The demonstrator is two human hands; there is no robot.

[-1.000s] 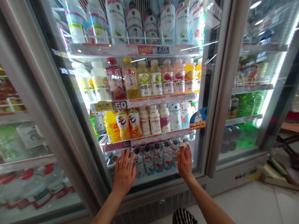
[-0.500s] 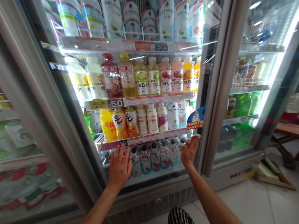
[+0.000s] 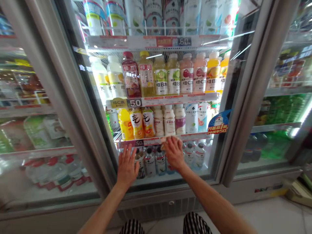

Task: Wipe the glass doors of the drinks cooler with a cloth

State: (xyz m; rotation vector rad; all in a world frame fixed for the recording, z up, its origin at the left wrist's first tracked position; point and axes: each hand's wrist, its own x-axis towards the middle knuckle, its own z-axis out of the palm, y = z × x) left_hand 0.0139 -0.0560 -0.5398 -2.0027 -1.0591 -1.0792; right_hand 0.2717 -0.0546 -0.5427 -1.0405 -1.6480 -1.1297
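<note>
A glass cooler door [image 3: 168,180] fills the middle of the head view, with drink bottles on shelves behind it. My left hand [image 3: 127,169] lies flat against the lower left of the glass, its fingers spread and nothing in it. Under my right hand [image 3: 175,157], a pale cloth [image 3: 163,141] is pressed to the glass at the height of the lower shelf edge. Most of the cloth is hidden by the fingers. A blue round-topped sticker [image 3: 219,122] is to the right of that hand.
Metal door frames [image 3: 253,94] stand on both sides of this pane. More cooler doors with bottles lie left and right. A vent grille [image 3: 146,210] runs below. On the floor at right is a pale dustpan-like object [image 3: 297,191]. My striped-clad knees show at the bottom.
My right hand has moved the cloth leftward across the glass, from beside the sticker to the middle. The left hand stays on the glass. The whole view has shifted a little.
</note>
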